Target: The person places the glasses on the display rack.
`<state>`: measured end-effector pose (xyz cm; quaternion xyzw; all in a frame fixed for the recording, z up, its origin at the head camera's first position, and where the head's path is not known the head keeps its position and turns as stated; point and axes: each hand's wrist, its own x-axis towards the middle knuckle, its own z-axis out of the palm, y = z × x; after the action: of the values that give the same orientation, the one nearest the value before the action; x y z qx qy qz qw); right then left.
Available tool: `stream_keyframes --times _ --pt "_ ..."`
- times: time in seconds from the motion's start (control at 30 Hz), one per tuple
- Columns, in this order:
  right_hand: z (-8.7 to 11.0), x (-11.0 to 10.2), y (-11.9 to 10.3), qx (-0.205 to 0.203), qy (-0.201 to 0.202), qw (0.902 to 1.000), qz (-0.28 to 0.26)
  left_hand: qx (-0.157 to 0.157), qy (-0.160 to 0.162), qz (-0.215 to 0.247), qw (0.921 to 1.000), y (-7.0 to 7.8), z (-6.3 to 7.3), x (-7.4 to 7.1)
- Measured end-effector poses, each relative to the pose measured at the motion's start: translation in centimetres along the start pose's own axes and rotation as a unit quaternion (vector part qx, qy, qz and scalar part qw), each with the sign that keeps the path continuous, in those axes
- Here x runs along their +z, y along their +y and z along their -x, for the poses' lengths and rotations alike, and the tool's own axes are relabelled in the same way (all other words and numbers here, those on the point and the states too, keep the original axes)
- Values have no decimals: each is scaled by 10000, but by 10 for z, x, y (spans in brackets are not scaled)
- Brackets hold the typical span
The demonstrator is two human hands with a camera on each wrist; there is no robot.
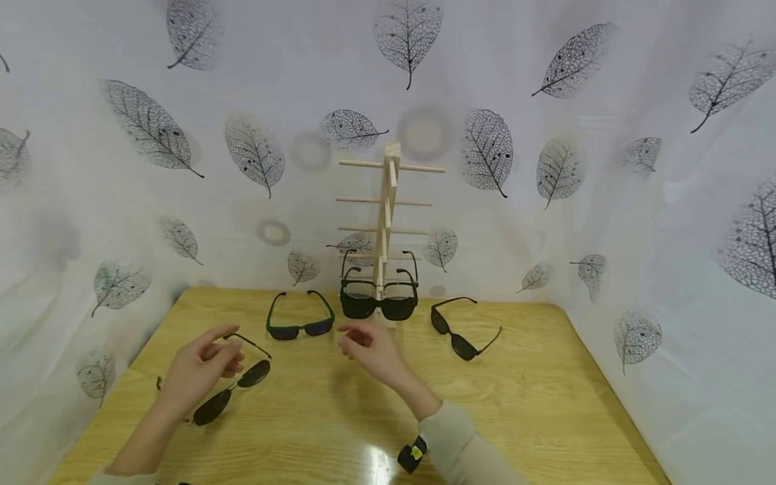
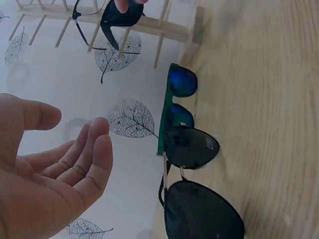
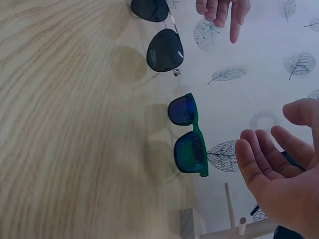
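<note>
My left hand (image 1: 203, 370) is held above the aviator sunglasses (image 1: 212, 408) with dark lenses, at the table's left. Its fingers (image 2: 97, 164) are loosely bent around nothing, with the thumb apart. To the right, my right hand (image 1: 376, 350) hovers in front of the wooden display rack (image 1: 389, 222), also holding nothing. Between the hands, farther back, lie green-framed sunglasses (image 1: 285, 333) with blue-tinted lenses. Black sunglasses (image 1: 397, 309) hang low on the rack, with clear-lensed, dark-framed glasses (image 1: 360, 289) just above. Another pair of dark sunglasses (image 1: 463, 347) lies right of the rack.
The rack's upper pegs (image 1: 421, 168) stick out to both sides. A light wood-grain table (image 1: 533, 404) carries everything. A white curtain (image 1: 606, 222) printed with leaves surrounds its back and sides. A small black device (image 1: 411, 455) sits by the right cuff.
</note>
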<state>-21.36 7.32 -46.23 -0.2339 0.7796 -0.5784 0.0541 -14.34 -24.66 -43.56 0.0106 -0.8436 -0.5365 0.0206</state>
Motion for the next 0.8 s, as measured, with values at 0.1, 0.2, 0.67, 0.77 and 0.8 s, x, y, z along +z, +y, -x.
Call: stream_keyframes --times 0.1,0.2,0.67,0.77,0.8 --pt "-3 6 5 62 -132 9999 -67 -150 45 14 9999 -6 3 -3" --pt "-5 12 11 132 -200 9997 -98 -312 93 -24 9995 -13 7 -7" --pt "-16 40 24 173 -378 9991 -73 -1168 151 -671 9908 -43 28 -26" --pt "-19 47 23 190 -382 9991 -32 -1265 74 -929 9876 -49 30 -28" --pt "-21 50 24 229 -385 9990 32 -1302 37 -1029 9861 -50 31 -29"
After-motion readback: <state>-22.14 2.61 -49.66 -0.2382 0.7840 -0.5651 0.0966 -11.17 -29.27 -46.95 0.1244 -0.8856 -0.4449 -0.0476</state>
